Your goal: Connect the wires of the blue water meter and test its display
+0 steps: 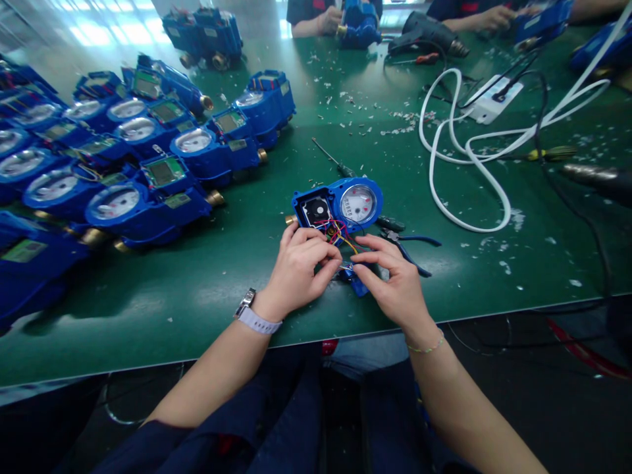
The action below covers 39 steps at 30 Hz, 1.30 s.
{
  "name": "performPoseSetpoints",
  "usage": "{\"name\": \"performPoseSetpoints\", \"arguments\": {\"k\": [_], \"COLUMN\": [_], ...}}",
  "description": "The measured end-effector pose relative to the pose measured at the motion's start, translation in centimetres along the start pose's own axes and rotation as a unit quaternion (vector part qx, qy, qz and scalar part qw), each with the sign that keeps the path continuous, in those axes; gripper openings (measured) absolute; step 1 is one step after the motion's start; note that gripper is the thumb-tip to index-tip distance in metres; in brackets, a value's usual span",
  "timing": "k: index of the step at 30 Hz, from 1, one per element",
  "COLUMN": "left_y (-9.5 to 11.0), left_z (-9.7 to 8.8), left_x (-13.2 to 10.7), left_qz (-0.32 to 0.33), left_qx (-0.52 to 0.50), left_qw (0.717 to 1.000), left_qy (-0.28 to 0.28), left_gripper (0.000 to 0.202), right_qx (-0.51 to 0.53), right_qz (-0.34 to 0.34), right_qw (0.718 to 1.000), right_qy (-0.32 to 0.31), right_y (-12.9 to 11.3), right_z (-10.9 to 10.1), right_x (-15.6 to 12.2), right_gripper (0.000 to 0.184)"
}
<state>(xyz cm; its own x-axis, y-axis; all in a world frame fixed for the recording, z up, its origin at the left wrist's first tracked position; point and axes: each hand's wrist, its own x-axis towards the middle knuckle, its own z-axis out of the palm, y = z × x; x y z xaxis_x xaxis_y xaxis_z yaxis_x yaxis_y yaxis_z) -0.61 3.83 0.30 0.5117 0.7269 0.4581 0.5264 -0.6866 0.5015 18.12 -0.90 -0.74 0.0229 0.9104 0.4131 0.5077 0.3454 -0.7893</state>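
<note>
A blue water meter (358, 204) with a round white dial lies before me, its square housing open on the left. Red, yellow and dark wires (338, 230) spill from it towards my fingers. My left hand (303, 263), with a watch on its wrist, is closed in a pinch on a thin wire just below the housing. Facing it, my right hand (392, 276) pinches the wire ends at a small blue part (356, 283). That part lies under the fingertips and is partly hidden. The exact wire in each pinch is hard to make out.
Cutting pliers (412, 247) lie beside my right hand, and a screwdriver (330, 157) behind the meter. Many blue meters (118, 204) fill the left. White cable (474, 155), a power strip (494, 99) and a heat gun (427, 36) lie beyond. Co-workers' hands (328, 21) work opposite.
</note>
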Motion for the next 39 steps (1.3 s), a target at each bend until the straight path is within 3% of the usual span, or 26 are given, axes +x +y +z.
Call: {"name": "performPoseSetpoints", "arguments": {"k": [4, 13, 22, 31, 39], "left_y": [0.1, 0.1, 0.0, 0.1, 0.1], "left_z": [0.2, 0.2, 0.4, 0.5, 0.4], "left_x": [0.0, 0.1, 0.1, 0.1, 0.0], "left_qz": [0.0, -0.015, 0.012, 0.01, -0.003], "left_qx": [-0.013, -0.017, -0.058, -0.041, -0.034], "left_qw": [1.0, 1.0, 0.998, 0.999, 0.999], "left_qy": [-0.001, 0.016, 0.035, 0.033, 0.013], "left_gripper": [0.008, 0.011, 0.011, 0.011, 0.012], "right_qx": [-0.023, -0.012, -0.142, -0.188, -0.164], "right_qz": [-0.033, -0.003, -0.132, -0.146, -0.147], "right_qw": [0.999, 1.0, 0.98, 0.965, 0.97], "right_qy": [0.003, 0.023, -0.041, -0.113, -0.102], "right_y": [-0.3, 0.8, -1.1, -0.8, 0.4], "right_z": [0.5, 0.0, -0.3, -0.4, -0.9], "right_x": [0.2, -0.2, 1.1, 1.7, 1.4], "right_gripper": [0.007, 0.009, 0.006, 0.009, 0.01]}}
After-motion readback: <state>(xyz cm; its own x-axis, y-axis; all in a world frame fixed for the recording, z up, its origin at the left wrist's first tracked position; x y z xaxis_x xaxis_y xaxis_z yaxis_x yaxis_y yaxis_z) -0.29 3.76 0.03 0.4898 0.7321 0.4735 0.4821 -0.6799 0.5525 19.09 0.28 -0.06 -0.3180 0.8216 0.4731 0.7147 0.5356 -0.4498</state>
